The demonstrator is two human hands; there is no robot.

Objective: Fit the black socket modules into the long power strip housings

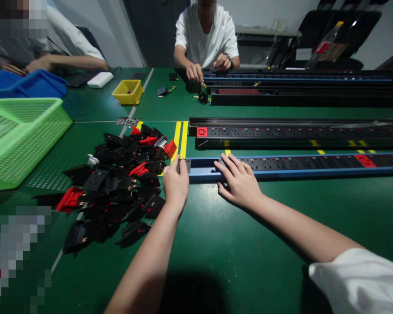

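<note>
"Blue socket strip (301, 175): one, lying lengthwise on the green bench (249, 253), just right of the loose module pile (118, 183)."

"Left hand (176, 183)?"

"Thumb and forefinger close together, at the strip's left end; whether they grip the end module (188, 165), cannot tell."

"Right hand (240, 181)?"

"Fingers (231, 164) spread, tips at the strip beside its open slot (201, 164); nothing held."

"Containers?"

"Yellow bin (127, 98): one, beyond the pile, small parts (130, 92) inside. Green basket (29, 148): one, perforated, left of the pile. Blue tray (41, 83): beyond the basket, contents cannot be made out."

"Further strips?"

"Black socket strip (268, 142), red end socket (202, 131): alongside, just beyond the blue one."
</note>
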